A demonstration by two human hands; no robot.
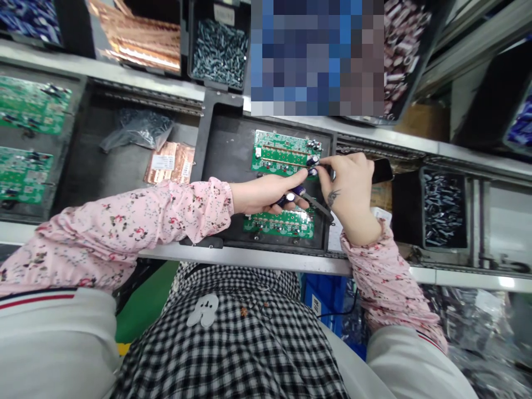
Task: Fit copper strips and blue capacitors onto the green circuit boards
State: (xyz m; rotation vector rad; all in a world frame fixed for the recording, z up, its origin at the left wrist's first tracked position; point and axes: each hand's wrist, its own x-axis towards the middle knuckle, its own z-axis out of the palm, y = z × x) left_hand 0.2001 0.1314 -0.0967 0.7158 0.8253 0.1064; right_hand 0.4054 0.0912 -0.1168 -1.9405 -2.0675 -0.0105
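A green circuit board [266, 162] lies in the upper part of a black tray [233, 149], and a second green circuit board [286, 226] lies below it, partly covered by my left hand. My left hand [270, 191] is palm up, fingers curled around a few dark capacitors [290, 197] with silver tops. Its thumb reaches to the upper board's right end. There my right hand [351, 180] pinches a capacitor [311, 172] between thumb and index finger, close to another capacitor [312, 160] on the board. Whether the pinched one touches the board is hidden. A dark strip [318, 206] slants beneath my hands.
Bins of small metal parts [220, 52] and copper strips [145, 33] line the back. To the left are a plastic bag [139, 128], copper pieces [172, 158] and another tray with boards [25, 172]. A black bin [443, 208] stands right. A metal rail [249, 260] runs along the front.
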